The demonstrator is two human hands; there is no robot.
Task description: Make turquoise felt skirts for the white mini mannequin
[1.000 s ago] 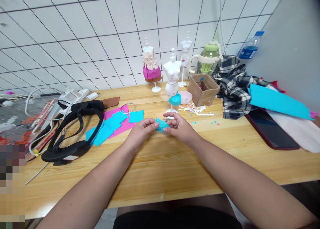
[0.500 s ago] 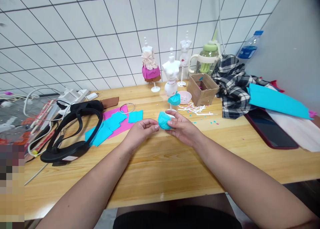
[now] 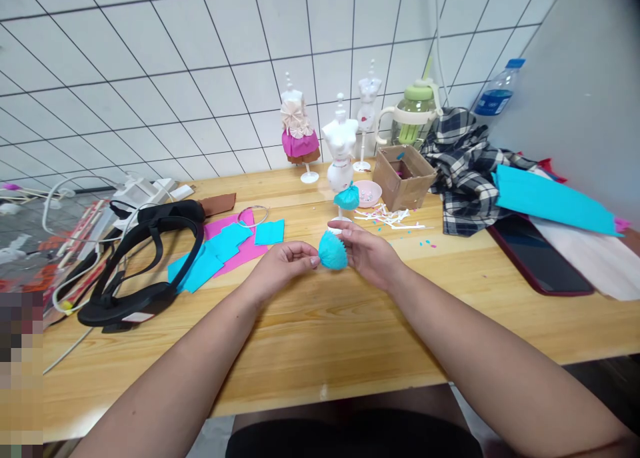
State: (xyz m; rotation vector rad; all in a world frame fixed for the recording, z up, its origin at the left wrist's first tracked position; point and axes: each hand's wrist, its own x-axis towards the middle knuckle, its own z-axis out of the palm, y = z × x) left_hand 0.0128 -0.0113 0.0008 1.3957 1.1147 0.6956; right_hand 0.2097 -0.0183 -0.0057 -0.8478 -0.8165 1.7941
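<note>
A small turquoise crepe-paper piece (image 3: pixel 333 251), gathered at one end and fanned out with a jagged edge, is held above the table. My left hand (image 3: pixel 289 261) pinches its narrow gathered end between thumb and fingers. Beside the jagged edge is my right hand (image 3: pixel 367 251), its fingers apart and partly behind the paper; whether they touch it is hard to see. Just beyond stands a white mannequin (image 3: pixel 341 141) with a similar turquoise piece (image 3: pixel 347 197) at its lower side.
Turquoise paper squares (image 3: pixel 213 261) overlap a pink sheet (image 3: pixel 245 261) beside a black head strap (image 3: pixel 150 305). Behind are a dressed mannequin (image 3: pixel 300 128), another mannequin (image 3: pixel 369 105), a pink dish (image 3: pixel 369 186), a cardboard box (image 3: pixel 407 190) and paper scraps (image 3: pixel 387 217). At right lies a phone (image 3: pixel 545 261).
The turquoise paper has turned so its jagged edge faces up and right. My right fingers, previously gripping it, have opened, while my left fingers have closed on its gathered end.
</note>
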